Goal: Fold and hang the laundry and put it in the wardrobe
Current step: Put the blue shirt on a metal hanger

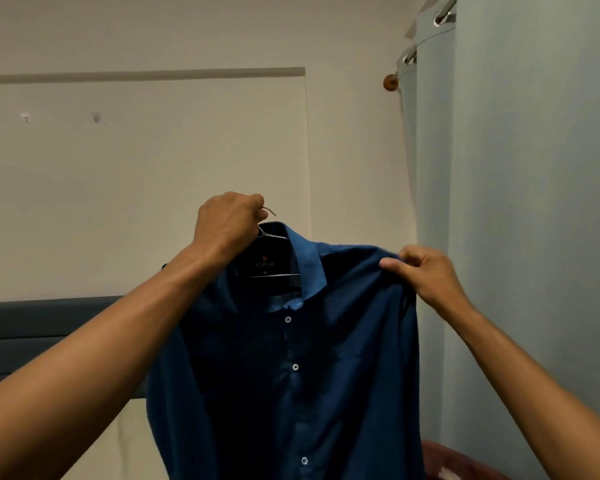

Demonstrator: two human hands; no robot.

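Held up before a cream wall point(153, 150): blue shirt point(291, 358) on a wire hanger point(269, 237). Left hand point(227, 225) fisted round the hanger hook. Right hand point(421, 275) pinching the shirt's shoulder. 3 white buttons showing. Grey curtain point(516, 168) at right.

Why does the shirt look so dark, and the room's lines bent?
Head view: dim, warm indoor light leaves the blue shirt nearly black low down; only its collar catches light. The wide-angle lens bows the curtain edge and stretches both forearms.
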